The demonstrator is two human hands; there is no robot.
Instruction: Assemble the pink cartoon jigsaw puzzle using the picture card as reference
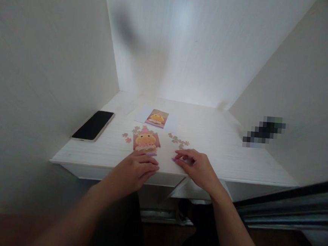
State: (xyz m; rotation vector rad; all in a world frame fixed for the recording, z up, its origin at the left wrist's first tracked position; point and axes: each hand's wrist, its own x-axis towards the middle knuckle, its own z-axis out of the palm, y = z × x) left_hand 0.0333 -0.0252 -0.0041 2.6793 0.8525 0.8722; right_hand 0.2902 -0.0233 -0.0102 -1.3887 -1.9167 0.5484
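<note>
A partly assembled jigsaw puzzle (146, 138) lies on the white desk, showing a yellow, round-faced figure with a pink hat. My left hand (138, 167) rests over its lower edge, fingers stretched out and holding nothing that I can see; it covers the bottom left of the picture. To the right, my right hand (196, 167) pinches a small purplish puzzle piece (174, 160) between thumb and fingertips, just above or on the desk. Several loose puzzle pieces (179, 140) lie beyond my right hand. Other loose pieces (128, 140) sit left of and above the puzzle.
A reference picture card (156, 118) with the same figure lies behind the puzzle on a pale sheet (172, 123). A phone (93, 126) lies at the desk's left side. Walls enclose the desk (209, 122) on the left, back and right. A pixelated dark patch covers part of the right wall.
</note>
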